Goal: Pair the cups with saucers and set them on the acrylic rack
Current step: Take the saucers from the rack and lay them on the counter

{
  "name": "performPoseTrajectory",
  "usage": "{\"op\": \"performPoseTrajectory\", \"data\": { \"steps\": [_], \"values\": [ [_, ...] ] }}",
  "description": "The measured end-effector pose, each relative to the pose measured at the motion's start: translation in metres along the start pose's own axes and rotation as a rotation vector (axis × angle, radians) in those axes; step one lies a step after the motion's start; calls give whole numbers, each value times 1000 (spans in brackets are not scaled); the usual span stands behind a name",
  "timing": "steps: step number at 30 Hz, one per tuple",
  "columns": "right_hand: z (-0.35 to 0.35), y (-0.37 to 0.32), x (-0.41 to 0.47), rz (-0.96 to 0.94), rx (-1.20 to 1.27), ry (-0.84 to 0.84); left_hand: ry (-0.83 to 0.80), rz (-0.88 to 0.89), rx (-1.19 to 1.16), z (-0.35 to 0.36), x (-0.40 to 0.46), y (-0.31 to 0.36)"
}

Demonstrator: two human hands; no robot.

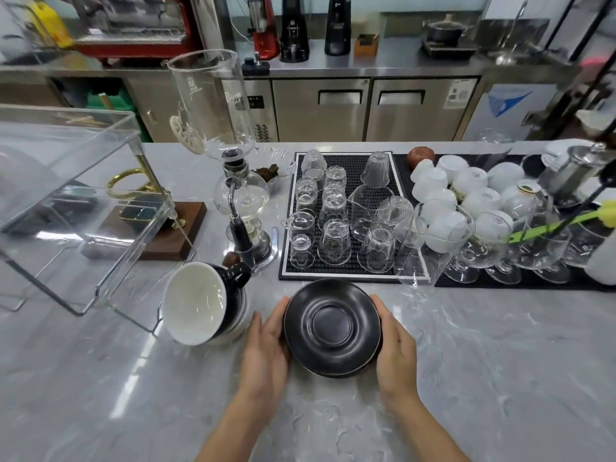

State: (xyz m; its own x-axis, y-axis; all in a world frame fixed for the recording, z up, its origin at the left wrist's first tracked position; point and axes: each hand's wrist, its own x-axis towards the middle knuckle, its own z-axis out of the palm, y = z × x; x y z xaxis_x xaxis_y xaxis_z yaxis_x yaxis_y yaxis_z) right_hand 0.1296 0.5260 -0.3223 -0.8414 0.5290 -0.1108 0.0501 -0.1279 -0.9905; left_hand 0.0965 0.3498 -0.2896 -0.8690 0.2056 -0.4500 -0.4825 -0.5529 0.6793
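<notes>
Okay, left hand (266, 341) and right hand (395, 345) are cupping the black saucer stack (331, 325) from both sides on the counter (500, 361). Black cup (200, 303) is lying tilted just left. Acrylic rack (66, 195) is sitting far left. Saucer-fetching step; next probably needs one saucer separated, cup seated upright.

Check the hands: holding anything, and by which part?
Both hold the black saucer stack by its rim: left hand on the left edge, right hand on the right edge.
</notes>
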Motion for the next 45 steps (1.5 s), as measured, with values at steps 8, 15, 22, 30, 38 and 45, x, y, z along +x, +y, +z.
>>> {"op": "performPoseTrajectory", "data": {
  "steps": [8, 15, 22, 30, 38, 45],
  "values": [
    [2, -2, -4, -41, -106, -1, 2, 27, -62, -7, 2, -3],
    [3, -3, -4, -14, -59, 21, 3, 59, -6, -7, -6, -1],
    [-10, -9, 0, 37, 43, 70, 249, 293, 246, -14, -31, -15],
    [-34, -29, 10, -57, -405, 32, 361, 279, 499, -17, -28, -19],
    [-24, -37, 27, -79, -840, -103, 304, 350, 1002, -15, -15, -7],
    [-23, -42, 31, -116, -1049, -166, 287, 425, 1163, -16, -7, -3]
  ]
}}
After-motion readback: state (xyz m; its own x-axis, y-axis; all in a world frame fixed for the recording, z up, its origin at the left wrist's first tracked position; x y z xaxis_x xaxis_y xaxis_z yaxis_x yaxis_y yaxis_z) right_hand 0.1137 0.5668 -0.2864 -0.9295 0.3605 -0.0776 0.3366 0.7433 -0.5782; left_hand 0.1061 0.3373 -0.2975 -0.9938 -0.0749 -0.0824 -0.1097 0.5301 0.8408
